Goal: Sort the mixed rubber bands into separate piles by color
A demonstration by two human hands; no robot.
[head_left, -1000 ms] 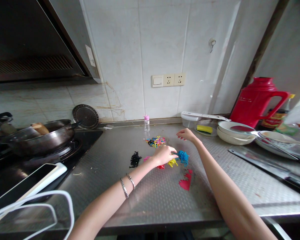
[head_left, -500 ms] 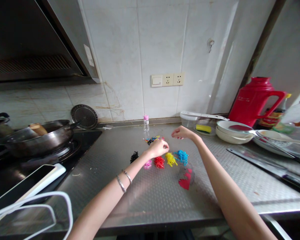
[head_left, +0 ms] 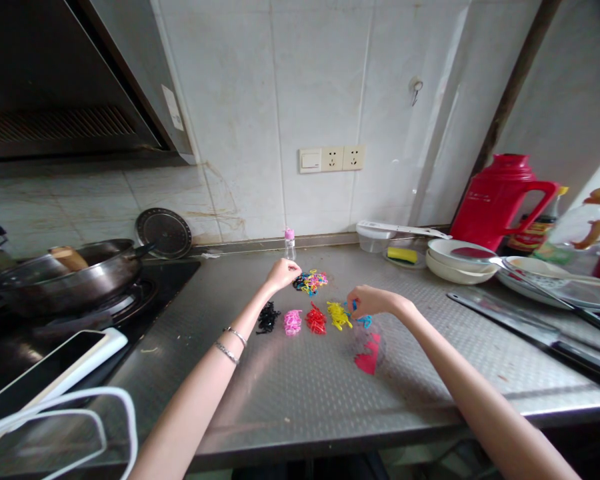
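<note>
My left hand (head_left: 283, 272) hovers at the left edge of a mixed-colour pile of small rubber bands (head_left: 312, 281). Its thumb and fingers are pinched together; whatever they hold is too small to make out. Over the blue rubber bands (head_left: 365, 322), partly covering them, is my right hand (head_left: 371, 301), fingers drawn together, with any contents hidden. Sorted heaps form a row: black bands (head_left: 267, 319), pink bands (head_left: 293, 323), red bands (head_left: 316, 319) and yellow bands (head_left: 339, 316). A clear plastic bag with a red piece (head_left: 368, 357) lies nearer me.
Behind the piles stands a small pink-capped bottle (head_left: 290, 245). To the right are stacked bowls (head_left: 457, 267), a knife (head_left: 530, 333), a yellow sponge (head_left: 401, 255) and a red thermos (head_left: 500, 200). A pan (head_left: 70, 280) on the stove and a phone (head_left: 50, 380) occupy the left.
My left hand has moved left, from above the pink and red heaps to beside the mixed pile. My right hand has come down toward me onto the blue bands. The view shifted slightly.
</note>
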